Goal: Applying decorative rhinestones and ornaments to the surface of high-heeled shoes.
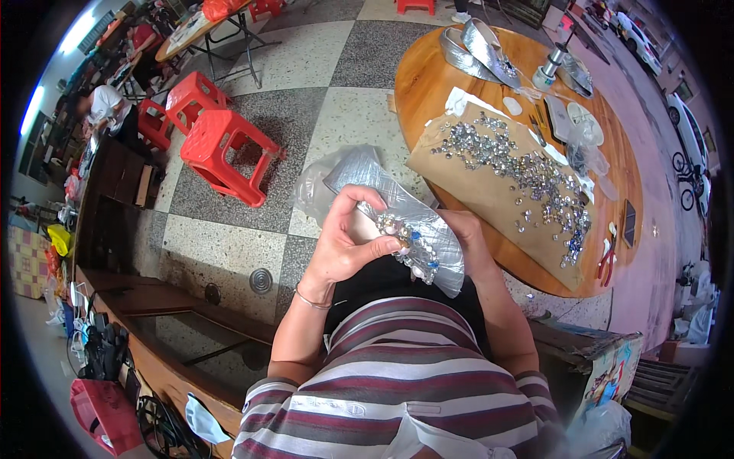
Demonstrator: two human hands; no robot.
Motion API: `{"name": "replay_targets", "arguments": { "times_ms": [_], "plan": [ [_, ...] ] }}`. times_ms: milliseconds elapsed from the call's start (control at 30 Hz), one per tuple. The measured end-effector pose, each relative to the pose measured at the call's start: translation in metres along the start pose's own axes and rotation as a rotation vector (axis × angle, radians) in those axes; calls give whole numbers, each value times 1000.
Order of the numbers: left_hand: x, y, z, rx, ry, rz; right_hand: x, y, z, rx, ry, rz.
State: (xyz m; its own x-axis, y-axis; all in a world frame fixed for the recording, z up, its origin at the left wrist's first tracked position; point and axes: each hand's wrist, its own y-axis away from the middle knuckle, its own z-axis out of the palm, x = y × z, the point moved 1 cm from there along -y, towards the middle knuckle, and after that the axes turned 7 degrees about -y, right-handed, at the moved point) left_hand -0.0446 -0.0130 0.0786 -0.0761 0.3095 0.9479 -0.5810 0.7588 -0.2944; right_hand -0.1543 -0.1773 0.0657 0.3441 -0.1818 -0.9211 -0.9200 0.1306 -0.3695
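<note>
A silver shoe upper [417, 205], with a crinkled, film-like surface, is held in front of my body between both hands. A cluster of clear, pink and blue gems [417, 252] decorates its near side. My left hand [340, 243] grips it from the left, with the thumb pressed by the gems and the index finger bent over its edge. From the right, my right hand [472, 241] supports it, the fingers mostly hidden behind the silver material. Clear plastic [312, 183] hangs at the far left of the upper.
On the wooden table [428, 69], brown paper [489, 222] carries many loose gems [505, 157]. More silver uppers [478, 53], a metal-topped bottle [550, 67], red-handled pliers [606, 264] and a phone [629, 223] lie around it. Red stools [222, 149] stand left; another person [115, 107] sits beyond.
</note>
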Motion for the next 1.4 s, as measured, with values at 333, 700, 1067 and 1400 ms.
{"name": "replay_targets", "arguments": {
  "times_ms": [333, 700, 1067, 1400],
  "plan": [
    [12, 0, 2, -35, -51, -41, 9, 13, 18, 99, -262, 149],
    [5, 3, -8, -43, 255, -290, 17, 17, 56, 341, -657, 215],
    [-10, 4, -24, -97, 238, -210, 16, 11, 43, 171, -360, 153],
    [-8, 4, -31, -124, -155, 35, 6, 4, 29, 44, 99, -93]
  ]
}}
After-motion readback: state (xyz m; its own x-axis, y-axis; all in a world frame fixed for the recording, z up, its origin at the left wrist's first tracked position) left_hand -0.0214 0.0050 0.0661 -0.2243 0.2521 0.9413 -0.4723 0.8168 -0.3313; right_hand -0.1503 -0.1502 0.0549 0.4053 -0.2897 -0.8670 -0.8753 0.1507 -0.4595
